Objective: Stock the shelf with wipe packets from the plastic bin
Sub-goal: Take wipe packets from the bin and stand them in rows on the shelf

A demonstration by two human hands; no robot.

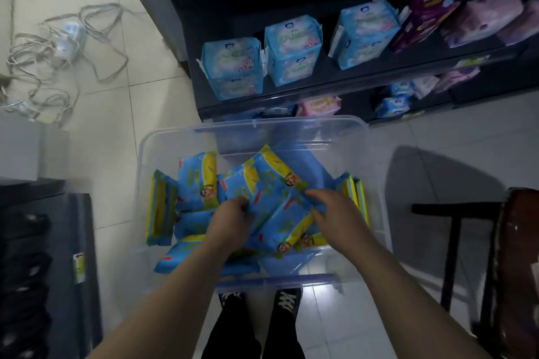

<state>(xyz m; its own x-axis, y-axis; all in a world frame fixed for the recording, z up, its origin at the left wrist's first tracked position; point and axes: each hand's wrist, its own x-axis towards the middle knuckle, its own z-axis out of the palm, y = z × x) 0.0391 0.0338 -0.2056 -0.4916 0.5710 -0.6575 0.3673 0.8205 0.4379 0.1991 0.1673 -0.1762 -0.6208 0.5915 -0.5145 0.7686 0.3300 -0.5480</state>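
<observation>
Overhead view. Tiled floor (140, 114) with a dark shelf (335, 83) at upper right. The shelf carries blue packs (293, 49), a purple pack (423, 6) and pale pink packs (481, 20).

Just in front of the shelf, on the floor, stands a clear bin (291, 123). It holds a loose heap of blue-and-yellow packets (198, 181), some lying flat and some standing on edge along its left and right walls; none of these is on the shelf.

A dark chair (455, 208) is at right, and tangled cables (58, 46) lie at upper left.

Both arms reach into the bin. The left hand (230, 218) has its fingers curled over the edge of packets at mid-heap. The right hand (335, 213), near it, has its fingers bent onto packets alongside. Whether both grip the same one cannot be told.

Black shoes (287, 300) show below the bin's near rim.
</observation>
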